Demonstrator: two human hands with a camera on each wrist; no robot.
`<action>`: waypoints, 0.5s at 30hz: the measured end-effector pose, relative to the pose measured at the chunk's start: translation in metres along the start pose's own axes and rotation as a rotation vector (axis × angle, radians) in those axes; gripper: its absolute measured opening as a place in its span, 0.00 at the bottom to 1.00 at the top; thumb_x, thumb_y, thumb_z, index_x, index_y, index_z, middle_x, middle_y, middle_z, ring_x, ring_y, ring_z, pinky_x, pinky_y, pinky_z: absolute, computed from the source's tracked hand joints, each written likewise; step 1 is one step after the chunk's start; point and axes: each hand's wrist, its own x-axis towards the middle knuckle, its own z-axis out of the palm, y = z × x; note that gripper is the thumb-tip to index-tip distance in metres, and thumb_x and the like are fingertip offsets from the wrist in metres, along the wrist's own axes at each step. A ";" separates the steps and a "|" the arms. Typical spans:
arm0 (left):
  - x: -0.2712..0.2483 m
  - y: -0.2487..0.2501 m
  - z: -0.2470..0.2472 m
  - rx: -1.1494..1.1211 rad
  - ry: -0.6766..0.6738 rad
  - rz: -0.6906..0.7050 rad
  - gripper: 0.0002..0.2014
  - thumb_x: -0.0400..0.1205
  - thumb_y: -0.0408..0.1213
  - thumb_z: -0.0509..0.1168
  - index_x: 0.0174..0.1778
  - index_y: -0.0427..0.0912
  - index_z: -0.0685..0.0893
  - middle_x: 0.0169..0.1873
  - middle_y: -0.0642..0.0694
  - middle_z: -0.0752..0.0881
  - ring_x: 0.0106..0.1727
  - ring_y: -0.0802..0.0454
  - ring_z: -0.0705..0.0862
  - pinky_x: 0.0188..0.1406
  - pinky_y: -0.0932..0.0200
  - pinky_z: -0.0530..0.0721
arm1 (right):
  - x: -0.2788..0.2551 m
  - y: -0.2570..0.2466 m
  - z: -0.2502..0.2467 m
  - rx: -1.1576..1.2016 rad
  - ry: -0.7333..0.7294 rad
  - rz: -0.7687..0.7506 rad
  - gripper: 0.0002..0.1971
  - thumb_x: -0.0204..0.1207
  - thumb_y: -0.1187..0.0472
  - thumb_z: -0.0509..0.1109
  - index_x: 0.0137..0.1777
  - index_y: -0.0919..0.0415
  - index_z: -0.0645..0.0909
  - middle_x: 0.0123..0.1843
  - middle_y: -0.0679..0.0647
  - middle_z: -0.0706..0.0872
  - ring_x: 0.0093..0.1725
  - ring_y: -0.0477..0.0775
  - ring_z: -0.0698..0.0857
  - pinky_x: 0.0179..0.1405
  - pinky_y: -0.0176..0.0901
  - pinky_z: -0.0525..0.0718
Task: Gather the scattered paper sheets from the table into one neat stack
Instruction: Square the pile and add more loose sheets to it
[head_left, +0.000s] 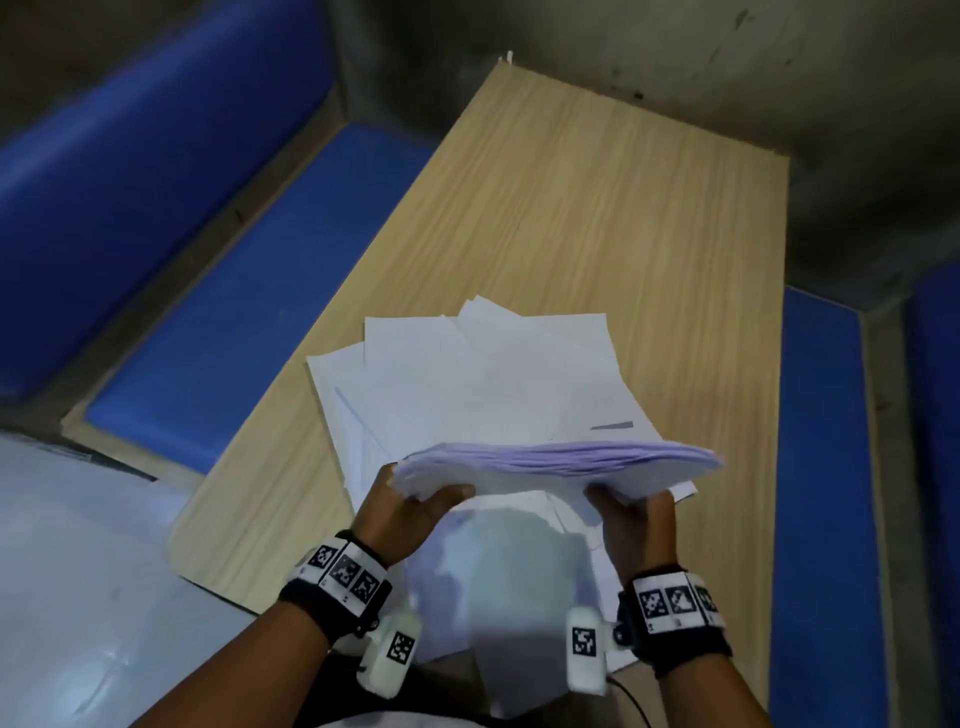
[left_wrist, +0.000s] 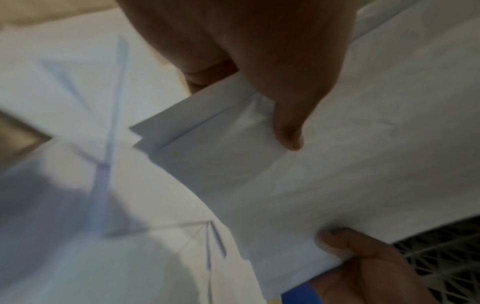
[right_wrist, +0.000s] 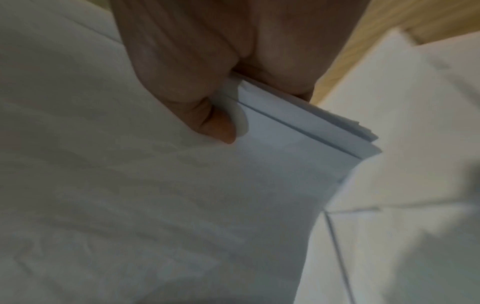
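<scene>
White paper stack (head_left: 556, 462) lifted above wooden table (head_left: 597, 208), left hand (head_left: 410, 514) and right hand (head_left: 631, 525) each gripping a near corner, loose sheets (head_left: 358, 415) below both hands, wrist views alone show thumbs pinching underside.

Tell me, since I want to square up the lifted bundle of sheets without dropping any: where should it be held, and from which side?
Probably hold the bundle at its two near corners, coming from the near edge, as the left hand and right hand grip it now. Its far edges fan unevenly, while the near edge looks thick and more even. More loose sheets lie beneath on the table.
</scene>
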 end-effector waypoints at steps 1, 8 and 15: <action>0.000 0.002 -0.007 -0.001 0.062 0.029 0.22 0.74 0.44 0.79 0.42 0.85 0.85 0.39 0.82 0.87 0.45 0.80 0.86 0.44 0.82 0.78 | 0.008 -0.012 0.001 -0.027 -0.053 -0.043 0.11 0.63 0.73 0.72 0.34 0.53 0.83 0.28 0.37 0.87 0.30 0.34 0.82 0.35 0.38 0.83; 0.011 -0.018 -0.101 -0.201 0.460 -0.088 0.19 0.65 0.49 0.83 0.52 0.57 0.88 0.50 0.55 0.89 0.46 0.75 0.86 0.66 0.58 0.84 | 0.092 -0.025 0.083 -0.345 -0.269 -0.105 0.23 0.69 0.78 0.66 0.59 0.54 0.82 0.52 0.52 0.87 0.48 0.46 0.85 0.55 0.49 0.85; -0.011 -0.051 -0.155 -0.230 0.739 -0.272 0.23 0.73 0.38 0.82 0.62 0.41 0.84 0.55 0.45 0.88 0.55 0.47 0.87 0.59 0.55 0.79 | 0.126 0.003 0.162 -1.123 -0.443 0.029 0.55 0.57 0.31 0.79 0.80 0.53 0.59 0.76 0.55 0.71 0.76 0.62 0.70 0.66 0.65 0.74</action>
